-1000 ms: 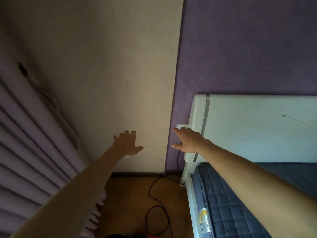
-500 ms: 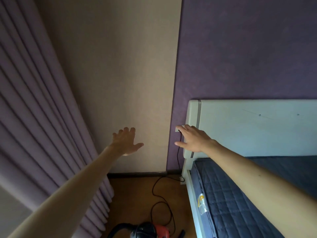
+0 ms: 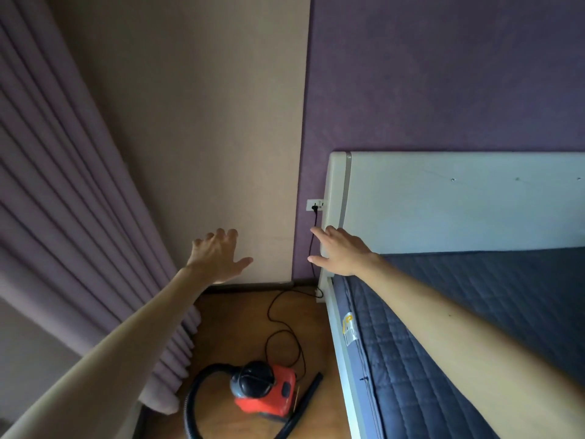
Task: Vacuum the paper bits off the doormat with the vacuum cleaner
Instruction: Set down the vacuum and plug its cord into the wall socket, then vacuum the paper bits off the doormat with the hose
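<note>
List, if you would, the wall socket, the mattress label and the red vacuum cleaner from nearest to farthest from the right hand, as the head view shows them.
1. Wall socket, on the purple wall just above the right hand.
2. Mattress label, lower down, beside the forearm.
3. Vacuum cleaner, on the floor, well below and to the left.

Home bedroom for sure: bed (image 3: 474, 312) and headboard (image 3: 459, 201) by the fingers (image 3: 320, 233) of the right hand (image 3: 341, 252), curtains (image 3: 63, 185) left of the left hand (image 3: 218, 255).
</note>
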